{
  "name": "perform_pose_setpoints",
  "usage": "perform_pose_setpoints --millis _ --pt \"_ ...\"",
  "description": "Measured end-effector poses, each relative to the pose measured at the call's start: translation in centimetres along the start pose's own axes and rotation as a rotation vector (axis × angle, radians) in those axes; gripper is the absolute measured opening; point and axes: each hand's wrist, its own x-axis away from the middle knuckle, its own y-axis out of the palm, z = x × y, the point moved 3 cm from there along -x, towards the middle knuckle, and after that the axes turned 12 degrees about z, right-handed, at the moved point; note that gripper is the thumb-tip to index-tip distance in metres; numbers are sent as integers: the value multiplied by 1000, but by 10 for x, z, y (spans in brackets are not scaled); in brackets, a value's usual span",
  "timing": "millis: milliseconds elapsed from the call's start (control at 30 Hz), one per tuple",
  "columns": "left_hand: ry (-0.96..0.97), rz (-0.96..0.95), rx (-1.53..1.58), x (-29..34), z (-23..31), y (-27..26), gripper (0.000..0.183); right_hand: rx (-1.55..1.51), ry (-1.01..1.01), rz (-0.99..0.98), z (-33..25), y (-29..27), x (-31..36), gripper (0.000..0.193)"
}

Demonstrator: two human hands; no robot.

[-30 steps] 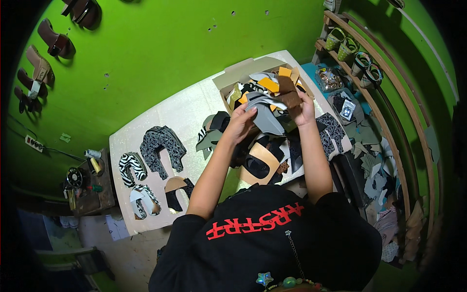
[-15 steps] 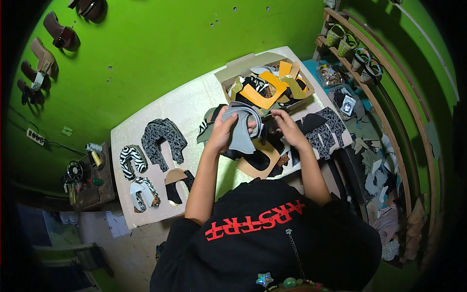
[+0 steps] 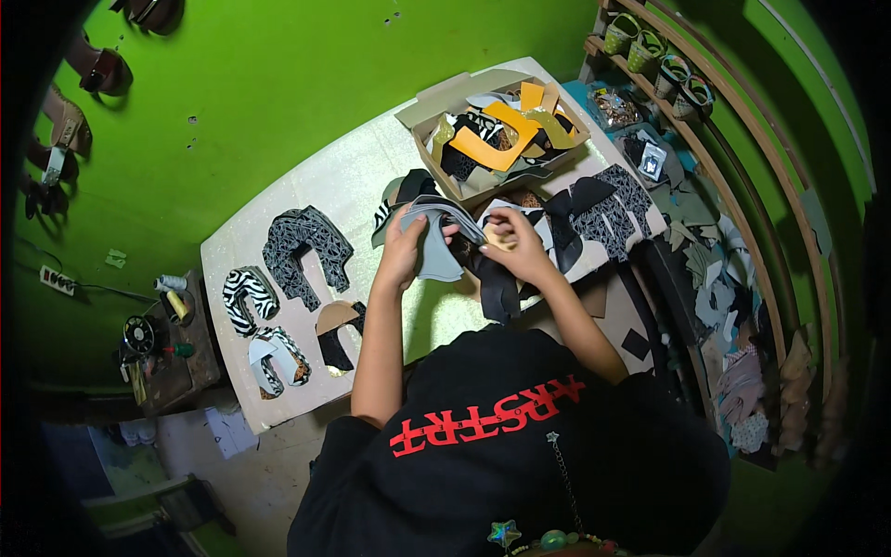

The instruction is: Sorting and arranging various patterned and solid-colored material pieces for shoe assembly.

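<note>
Along a bright green wall (image 3: 278, 84) stands a pale, glittery table (image 3: 357, 172), its far right corner taken up by an open cardboard box (image 3: 568, 147) heaped with cut scraps. On the table's left half, a dark stack of U-shaped pieces (image 3: 283, 241) in a grey line pattern is the biggest of the piles there; near it, toward the person, sit a zebra-striped stack (image 3: 239, 292), a white-topped stack (image 3: 269, 351) and a tan-and-black stack (image 3: 334, 320).

The left hand (image 3: 399, 255) is closed on a curved grey stack (image 3: 436, 251) of thin layers, raised over the table between the person and the box. Its thumb lies on the near face, and other fingertips show through the stack's opening, so the layers sit between thumb and fingers. The right hand (image 3: 520, 249) is at the stack's right end, thumb and forefinger bent and only narrowly apart beside the layered edges; whether they pinch any layer cannot be told. Among the scraps in the box, a vivid orange piece (image 3: 478, 151) lies uppermost.
</note>
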Motion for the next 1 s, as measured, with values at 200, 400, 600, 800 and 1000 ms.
perform_pose_setpoints --millis 200,400,600,800,1000 --pt "10 192 -62 6 2 -63 24 640 408 -169 50 -10 52 47" --pt "-60 299 -88 11 -9 -116 23 897 158 145 45 28 76 58" --pt "-71 414 -74 28 2 -139 24 803 175 203 60 25 79 42" --pt "-64 404 -131 46 10 -157 24 373 223 237 48 30 76 22" --pt "-111 360 -157 49 5 -157 24 95 167 138 37 55 42 28"
